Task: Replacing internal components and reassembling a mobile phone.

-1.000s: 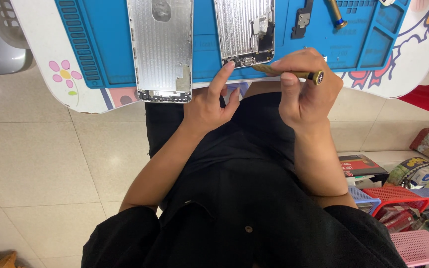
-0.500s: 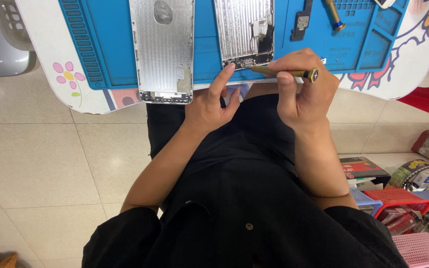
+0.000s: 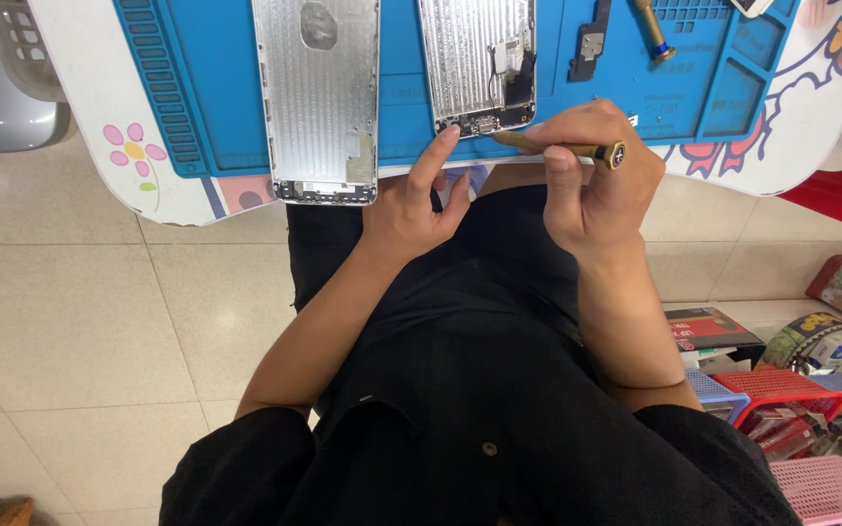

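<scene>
One gold screwdriver [image 3: 562,148], slim, dark-capped, level in right hand [image 3: 601,180]

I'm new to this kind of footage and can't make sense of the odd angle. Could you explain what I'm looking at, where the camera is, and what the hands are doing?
There is one picture, taken from a camera worn on a person's head, looking straight down over their lap. That is why you see black clothing below and a table edge at the top. No machine is involved, only two bare hands.

On the white table lies a blue work mat. On it rest a silver phone back shell, an opened phone body with its inner parts showing, a small dark part and a second screwdriver.

The right hand holds a gold screwdriver, its tip at the lower edge of the opened phone body. The left hand touches that same edge with a fingertip.

Coloured baskets sit on the floor to the right.
</scene>
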